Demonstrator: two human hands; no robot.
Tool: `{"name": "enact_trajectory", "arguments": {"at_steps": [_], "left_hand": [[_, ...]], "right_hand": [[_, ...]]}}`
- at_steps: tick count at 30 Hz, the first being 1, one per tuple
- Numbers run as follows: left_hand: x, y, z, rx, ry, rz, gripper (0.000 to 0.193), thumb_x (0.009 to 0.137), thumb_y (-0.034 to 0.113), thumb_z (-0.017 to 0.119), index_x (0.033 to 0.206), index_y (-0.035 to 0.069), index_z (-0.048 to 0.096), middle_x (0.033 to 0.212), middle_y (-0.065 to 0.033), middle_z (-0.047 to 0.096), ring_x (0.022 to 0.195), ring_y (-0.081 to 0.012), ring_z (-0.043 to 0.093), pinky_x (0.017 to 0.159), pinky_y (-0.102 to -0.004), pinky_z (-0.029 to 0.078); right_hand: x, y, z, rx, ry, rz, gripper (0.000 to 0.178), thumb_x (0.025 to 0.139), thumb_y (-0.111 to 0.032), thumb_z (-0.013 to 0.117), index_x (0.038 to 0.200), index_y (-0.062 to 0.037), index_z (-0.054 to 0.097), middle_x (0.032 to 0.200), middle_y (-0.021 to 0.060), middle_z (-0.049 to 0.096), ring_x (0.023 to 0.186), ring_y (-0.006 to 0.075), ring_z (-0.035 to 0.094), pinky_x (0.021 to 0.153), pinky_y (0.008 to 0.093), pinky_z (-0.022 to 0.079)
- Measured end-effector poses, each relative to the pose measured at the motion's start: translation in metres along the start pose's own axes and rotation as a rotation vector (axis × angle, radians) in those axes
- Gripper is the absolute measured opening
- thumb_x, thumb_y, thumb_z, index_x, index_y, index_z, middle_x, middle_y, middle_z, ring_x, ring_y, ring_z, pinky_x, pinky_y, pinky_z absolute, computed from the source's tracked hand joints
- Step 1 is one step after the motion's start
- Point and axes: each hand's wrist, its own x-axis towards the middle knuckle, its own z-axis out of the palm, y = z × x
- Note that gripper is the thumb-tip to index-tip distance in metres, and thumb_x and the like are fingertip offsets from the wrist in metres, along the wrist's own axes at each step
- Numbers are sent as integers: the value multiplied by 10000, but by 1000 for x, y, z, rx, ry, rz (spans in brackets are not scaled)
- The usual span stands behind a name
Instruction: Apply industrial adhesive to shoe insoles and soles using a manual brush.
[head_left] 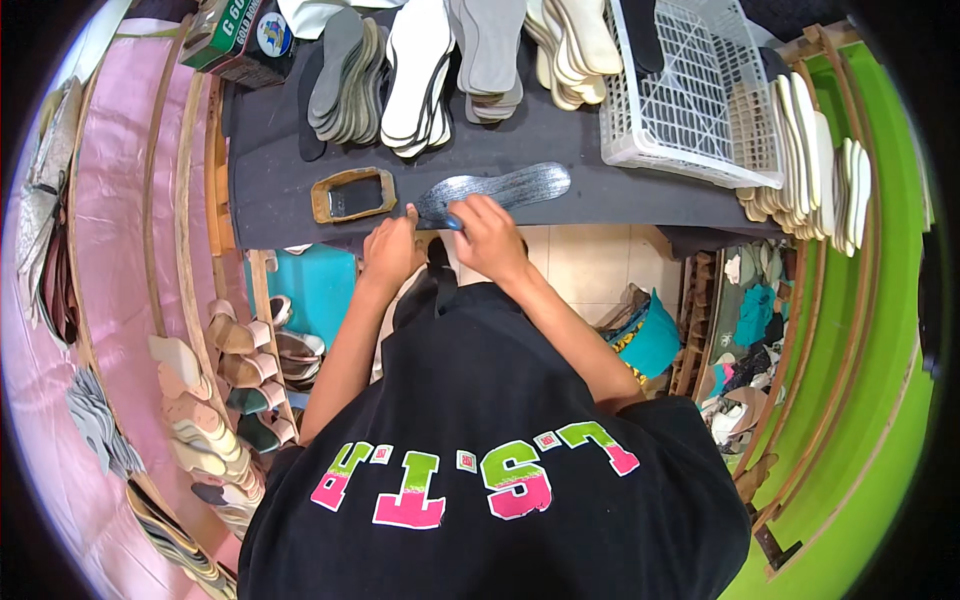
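At the left, a glossy pink sheet covers the side behind wooden rails, and a rack near it carries beige and brown shoe pieces. On the far left of the black cloth-covered worktop stands a green, white and dark box-shaped container. Nearer, an open tan rectangular tray with a dark inside sits left of the hands, and beyond it lies a fanned stack of dark grey insoles. The left hand rests at the near edge of the worktop, index finger extended toward the left end of the sole and the others folded; whether they pinch anything cannot be told. Farther off lies a pile of white insoles. The glossy black foot-shaped sole lies flat on the worktop, in front of both hands. The right hand is at its near edge, fingers curled and pinching a small dark blue object, mostly hidden. Far right of these stand light grey insoles, cream insoles and a white plastic crate; upright cream pieces line a rack before the bright green wall.
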Motion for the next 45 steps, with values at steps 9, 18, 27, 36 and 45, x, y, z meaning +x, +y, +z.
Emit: {"name": "enact_trajectory", "arguments": {"at_steps": [9, 18, 27, 36, 45], "left_hand": [[-4, 1, -5, -123, 22, -43, 647, 854, 147, 740, 1489, 81, 632, 885, -225, 738, 913, -440, 720, 870, -548, 581], [-16, -36, -14, -294, -111, 63, 746, 825, 93, 714, 1555, 154, 576, 896, -214, 757, 898, -432, 733, 906, -536, 588], [-12, -62, 2, -306, -186, 170, 932, 862, 114, 711, 1689, 335, 342, 856, -172, 755, 901, -424, 731, 904, -536, 584], [-20, -66, 5, -282, -159, 203, 1031, 876, 141, 745, 1727, 355, 204, 915, -278, 749, 958, -504, 722, 959, -575, 566], [-19, -62, 8, -314, -135, 162, 945, 864, 129, 744, 1694, 334, 341, 878, -190, 757, 901, -447, 729, 913, -539, 576]], "right_hand": [[24, 36, -10, -50, 213, 351, 157, 882, -27, 705, 1019, 12, 639, 883, 194, 669, 790, 408, 687, 708, 499, 557], [12, -3, 31, 223, 198, 493, 200, 909, -113, 792, 1054, 2, 715, 851, 154, 757, 737, 265, 755, 708, 397, 589], [-2, 39, -45, -454, 291, 191, 160, 915, -30, 765, 1053, -14, 687, 903, 154, 720, 682, 313, 681, 680, 422, 553], [-13, 11, 13, 361, 298, 784, 210, 920, -67, 829, 1063, -33, 679, 928, 42, 721, 767, 134, 679, 711, 301, 556], [-11, 2, -8, -368, 186, 191, 123, 904, -10, 709, 1021, -32, 679, 989, 170, 716, 902, 384, 712, 817, 458, 562]]}}
